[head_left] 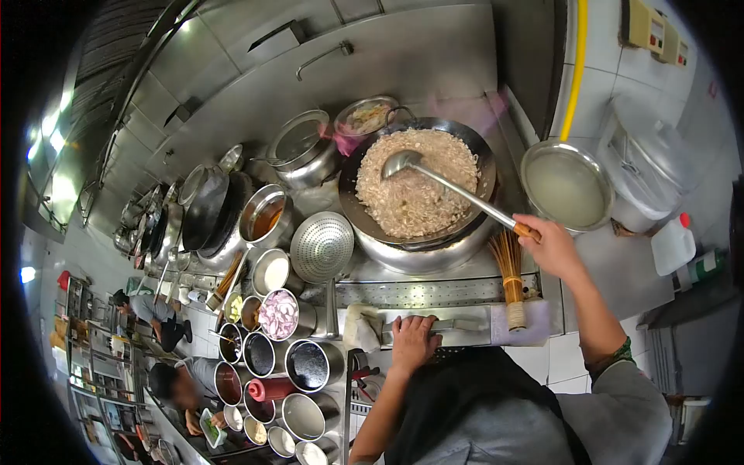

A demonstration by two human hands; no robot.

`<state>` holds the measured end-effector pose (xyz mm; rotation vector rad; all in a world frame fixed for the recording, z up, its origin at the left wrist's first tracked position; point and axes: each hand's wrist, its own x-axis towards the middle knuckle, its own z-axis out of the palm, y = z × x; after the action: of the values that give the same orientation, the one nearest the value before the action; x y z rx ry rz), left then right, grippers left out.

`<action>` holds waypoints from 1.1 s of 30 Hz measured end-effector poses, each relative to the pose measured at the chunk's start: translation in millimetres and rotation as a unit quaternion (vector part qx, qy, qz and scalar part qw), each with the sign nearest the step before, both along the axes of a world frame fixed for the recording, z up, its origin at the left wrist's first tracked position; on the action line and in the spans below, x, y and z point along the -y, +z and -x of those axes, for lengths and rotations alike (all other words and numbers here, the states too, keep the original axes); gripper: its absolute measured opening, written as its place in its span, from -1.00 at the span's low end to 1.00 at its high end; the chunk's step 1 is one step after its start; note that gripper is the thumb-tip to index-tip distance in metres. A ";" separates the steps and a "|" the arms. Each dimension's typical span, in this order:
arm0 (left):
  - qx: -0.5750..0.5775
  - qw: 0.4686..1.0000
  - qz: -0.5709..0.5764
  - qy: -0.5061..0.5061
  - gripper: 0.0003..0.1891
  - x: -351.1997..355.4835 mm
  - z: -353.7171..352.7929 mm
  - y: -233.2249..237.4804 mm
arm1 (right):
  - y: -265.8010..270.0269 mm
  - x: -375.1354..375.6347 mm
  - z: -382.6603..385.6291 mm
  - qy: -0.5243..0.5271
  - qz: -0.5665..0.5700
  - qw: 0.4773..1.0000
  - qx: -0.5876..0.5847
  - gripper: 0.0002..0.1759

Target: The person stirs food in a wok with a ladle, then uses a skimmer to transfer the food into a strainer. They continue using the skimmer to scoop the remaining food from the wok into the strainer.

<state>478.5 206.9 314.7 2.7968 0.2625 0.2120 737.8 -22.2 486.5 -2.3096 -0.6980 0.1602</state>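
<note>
My right hand point(552, 246) is closed round the wooden end of a long ladle point(465, 194). The ladle's bowl rests on pale minced meat point(418, 186) that fills a large black wok point(484, 167) on the stove. At the stove's front edge, my left hand point(415, 341) has its fingers curled over a metal bar handle point(457, 324). Left of that hand lies a folded cloth point(360, 329). A bamboo wok brush point(509, 283) stands between the wok and my right forearm. Left of the wok lies a perforated strainer point(322, 246).
On the left are several seasoning pots, one with chopped onion point(278, 314), and a red squeeze bottle point(271, 388). A bowl of cloudy liquid point(567, 186) sits right of the wok; a white jug point(673, 246) is beyond. Two other people are at the far left.
</note>
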 end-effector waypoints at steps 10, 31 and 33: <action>-0.005 1.000 0.000 0.009 -0.51 1.8 -0.8 6.3 | -13.7 -9.3 -49.1 -0.019 -0.043 0.995 0.087 -0.55; 0.031 0.999 0.022 -0.010 -0.47 -8.8 9.2 -1.7 | 39.9 66.3 78.7 -0.046 -0.084 0.957 -0.273 -0.45; 0.038 0.999 0.017 -0.013 -0.47 -10.9 10.8 -6.8 | 20.7 44.2 69.1 -0.030 -0.124 0.962 -0.242 -0.46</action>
<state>467.8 217.8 308.0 2.7497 0.2085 0.3030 668.7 -66.4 507.2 -1.9395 -0.3725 0.5565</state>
